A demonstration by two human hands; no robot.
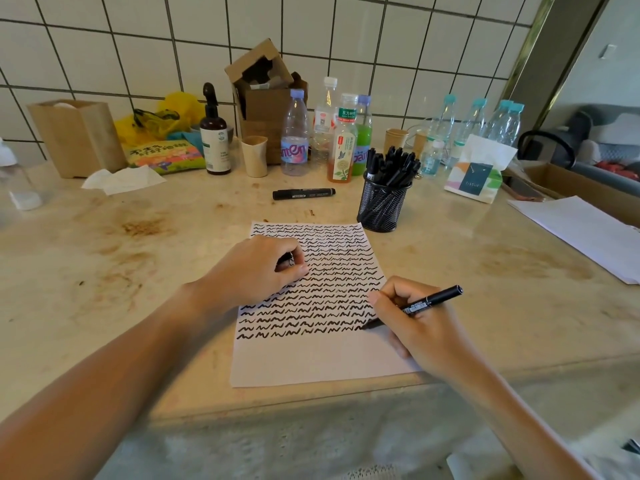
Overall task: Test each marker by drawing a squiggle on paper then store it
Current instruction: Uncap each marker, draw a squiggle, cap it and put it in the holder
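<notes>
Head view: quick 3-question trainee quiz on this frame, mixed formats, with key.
1. True or false: the tip of the marker in the right hand is off the paper.
2. Multiple choice: where is the loose capped marker lying?
A. In the mesh cup
B. On the counter behind the paper
C. Under the left hand
3. Fill in: the left hand rests on the ____ and its fingers pinch a small dark item, probably the cap.

Key: 1 false; 2 B; 3 paper.
</notes>
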